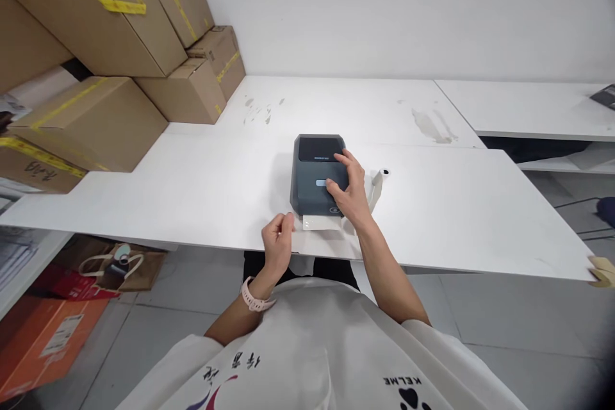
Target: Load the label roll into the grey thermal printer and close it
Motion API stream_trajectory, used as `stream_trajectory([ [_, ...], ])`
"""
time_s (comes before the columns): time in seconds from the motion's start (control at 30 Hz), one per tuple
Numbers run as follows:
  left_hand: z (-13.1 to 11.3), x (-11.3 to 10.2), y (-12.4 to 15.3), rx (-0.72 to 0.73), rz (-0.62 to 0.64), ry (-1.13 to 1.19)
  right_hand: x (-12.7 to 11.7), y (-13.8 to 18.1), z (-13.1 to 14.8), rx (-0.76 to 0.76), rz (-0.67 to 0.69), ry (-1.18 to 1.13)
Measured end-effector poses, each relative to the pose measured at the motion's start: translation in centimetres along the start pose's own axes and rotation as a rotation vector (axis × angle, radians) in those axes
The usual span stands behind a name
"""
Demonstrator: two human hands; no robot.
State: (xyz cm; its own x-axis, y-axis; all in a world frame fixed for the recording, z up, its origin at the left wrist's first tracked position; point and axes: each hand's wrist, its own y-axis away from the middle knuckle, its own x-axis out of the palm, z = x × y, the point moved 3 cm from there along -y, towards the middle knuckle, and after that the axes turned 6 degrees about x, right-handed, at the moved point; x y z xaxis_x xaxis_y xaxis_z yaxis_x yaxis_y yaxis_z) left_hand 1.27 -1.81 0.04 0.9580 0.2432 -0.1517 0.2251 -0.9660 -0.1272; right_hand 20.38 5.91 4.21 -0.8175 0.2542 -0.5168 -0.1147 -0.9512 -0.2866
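A dark blue-grey label printer (313,192) sits near the front edge of the white table, and a strip of white label paper (321,223) sticks out of its front. My right hand (353,189) rests on the printer's right side and top, fingers apart, the thumb by a light-blue window in the lid. Left of the paper strip, my left hand (277,240) is curled into a loose fist at the table edge; nothing shows in it. A small white paper roll (384,173) stands right of the printer, with a pale strip (375,194) trailing from it.
Cardboard boxes (91,25) with yellow tape are stacked on the table's left. The white table (456,205) bears grey marks near the wall. An orange box (52,346) and a paper bag (148,266) lie below at left. A shelf (533,109) adjoins at right.
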Motion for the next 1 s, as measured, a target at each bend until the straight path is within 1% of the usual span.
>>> stream_trajectory([
  [0.03, -0.1, -0.3, -0.1, 0.054, -0.065, -0.019, 0.1, 0.6, -0.2, 0.033, -0.042, -0.026],
  [0.07, -0.2, -0.5, -0.2, 0.091, -0.08, -0.037, 0.2, 1.3, -0.3, 0.077, -0.082, -0.064],
  [0.1, -0.2, -0.4, -0.4, 0.11, -0.048, -0.055, 0.4, 2.1, -0.4, 0.128, -0.111, -0.119],
  [0.2, -0.1, 0.3, -1.2, 0.093, 0.155, -0.095, 0.9, 4.7, -0.7, 0.285, -0.144, -0.343],
  [0.27, 0.0, 0.8, -1.5, 0.094, 0.221, -0.098, 1.0, 6.1, -0.8, 0.342, -0.165, -0.473],
  [0.37, 0.5, 1.4, -1.5, 0.114, 0.207, -0.066, 1.2, 7.1, -0.9, 0.356, -0.202, -0.562],
  [0.5, 1.3, 2.0, -0.9, 0.083, 0.155, 0.022, 1.6, 7.4, -1.1, 0.364, -0.241, -0.576],
  [0.6, 1.1, 2.1, -0.9, 0.147, 0.13, 0.04, 1.5, 7.2, -0.8, 0.325, -0.272, -0.533],
  [0.7, -0.5, 1.7, -2.4, 0.301, 0.128, 0.031, 0.5, 6.1, 0.0, 0.221, -0.289, -0.474],
  [0.77, -2.1, 1.3, -4.6, 0.411, 0.118, 0.019, -0.5, 4.5, 0.8, 0.149, -0.299, -0.408],
  [0.83, -3.4, 1.1, -7.4, 0.454, 0.115, -0.009, -1.4, 2.2, 1.8, 0.084, -0.274, -0.32],
  [0.93, -4.3, 1.1, -11.9, 0.417, 0.06, -0.057, -1.8, -2.3, 3.2, -0.031, -0.21, -0.155],
  [1.0, -4.1, 1.3, -13.9, 0.32, 0.056, -0.209, -1.7, -5.8, 3.5, -0.103, -0.206, -0.042],
])
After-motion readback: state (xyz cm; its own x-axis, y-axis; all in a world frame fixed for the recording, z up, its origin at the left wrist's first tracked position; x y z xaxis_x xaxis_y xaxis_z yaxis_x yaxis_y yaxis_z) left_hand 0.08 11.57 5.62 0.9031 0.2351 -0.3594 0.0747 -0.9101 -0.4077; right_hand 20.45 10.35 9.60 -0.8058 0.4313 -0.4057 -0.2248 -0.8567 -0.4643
